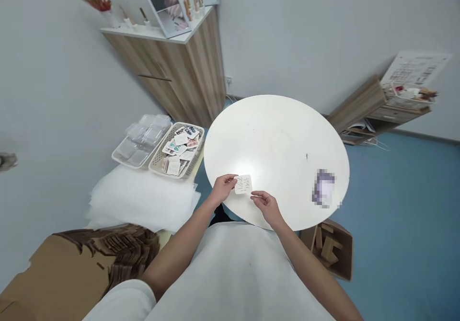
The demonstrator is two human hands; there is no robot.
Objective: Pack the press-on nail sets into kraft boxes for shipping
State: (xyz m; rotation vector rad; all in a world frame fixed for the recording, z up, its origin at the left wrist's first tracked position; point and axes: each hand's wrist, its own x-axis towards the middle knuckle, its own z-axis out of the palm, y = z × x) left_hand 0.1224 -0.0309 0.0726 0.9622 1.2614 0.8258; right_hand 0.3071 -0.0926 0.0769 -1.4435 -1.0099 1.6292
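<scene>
A small white card [243, 184] with rounded corners and lines of dark print is held over the near edge of the round white table [273, 129]. My left hand [223, 188] pinches it by its left edge between thumb and fingers. Close to the card's lower right corner is my right hand [266, 206], its fingers bent and the thumb slightly apart from the index finger. Whether its fingertips touch the card I cannot tell. The print is too small to read.
Left of the table, a basket [196, 160] holds many printed cards beside a tray of clear plastic boxes [149, 131]. White foam sheets [140, 199] and flat cardboard [68, 268] lie nearer. A blurred purple object [324, 188] rests on the table's right; a cardboard box [344, 254] stands below.
</scene>
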